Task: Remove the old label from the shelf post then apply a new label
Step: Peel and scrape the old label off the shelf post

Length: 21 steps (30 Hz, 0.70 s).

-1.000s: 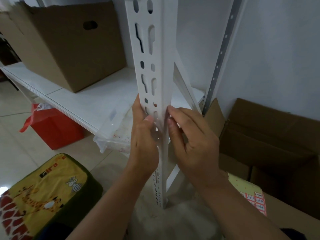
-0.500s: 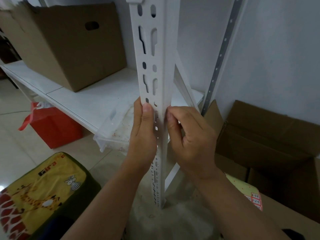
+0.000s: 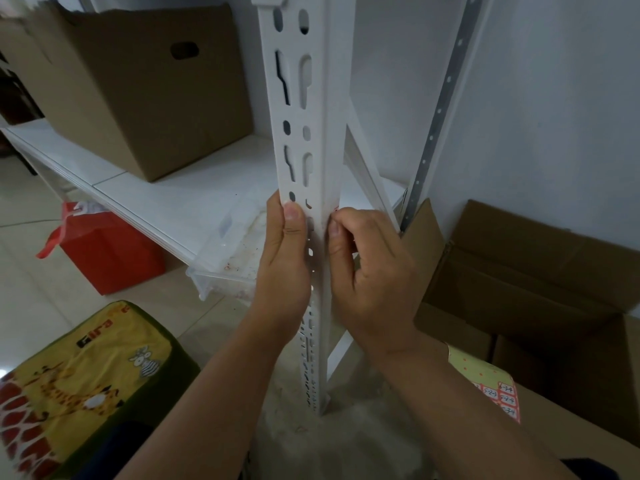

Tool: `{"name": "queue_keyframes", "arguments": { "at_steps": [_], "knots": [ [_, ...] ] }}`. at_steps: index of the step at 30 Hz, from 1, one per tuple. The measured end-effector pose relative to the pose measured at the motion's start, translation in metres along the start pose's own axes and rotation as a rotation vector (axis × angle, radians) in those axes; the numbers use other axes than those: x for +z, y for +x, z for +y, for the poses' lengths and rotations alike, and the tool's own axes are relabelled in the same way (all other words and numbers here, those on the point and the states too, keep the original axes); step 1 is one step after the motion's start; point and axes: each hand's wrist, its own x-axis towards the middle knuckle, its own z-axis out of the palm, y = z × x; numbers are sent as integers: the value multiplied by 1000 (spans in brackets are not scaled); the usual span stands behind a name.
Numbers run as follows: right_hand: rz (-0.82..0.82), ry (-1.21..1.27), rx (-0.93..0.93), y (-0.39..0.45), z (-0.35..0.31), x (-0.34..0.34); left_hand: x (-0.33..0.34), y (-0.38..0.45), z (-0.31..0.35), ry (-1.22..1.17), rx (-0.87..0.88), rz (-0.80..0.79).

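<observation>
A white slotted shelf post [image 3: 322,98] stands upright in the middle of the view. My left hand [image 3: 285,258] grips it from the left, thumb flat on the front face and fingers wrapped behind. My right hand [image 3: 372,268] is against the post's right face with its fingers curled and the thumb on the corner edge. Just above its fingertips a sliver of red-edged label [image 3: 335,210] shows on the post; the rest is hidden by the fingers. A yellow sheet of red-bordered labels [image 3: 498,393] lies on a box lid at lower right.
A white shelf [image 3: 166,202] carries a large cardboard box [image 3: 138,91]. An open cardboard box [image 3: 536,289] is on the floor to the right. A red bag [image 3: 110,251], a clear plastic bin [image 3: 225,271] and a yellow giraffe-print cushion [image 3: 79,386] lie to the left.
My right hand's fingers have curled in from a straighter pose against the post. My left thumb has slid slightly up the front face.
</observation>
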Motion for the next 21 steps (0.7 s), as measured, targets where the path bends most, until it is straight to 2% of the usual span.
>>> {"name": "queue_keyframes", "arguments": {
  "at_steps": [5, 10, 16, 21],
  "knots": [
    [-12, 23, 20, 0, 0, 0, -2, 1, 0, 17, 2, -14],
    [-45, 121, 132, -2, 0, -2, -5, -1, 4, 41, 10, -38],
    [-50, 122, 106, -4, 1, -5, -8, 5, 8, 145, 102, 17],
    [-57, 107, 83, -4, 0, -5, -10, 6, 10, 170, 112, 29]
  ]
}}
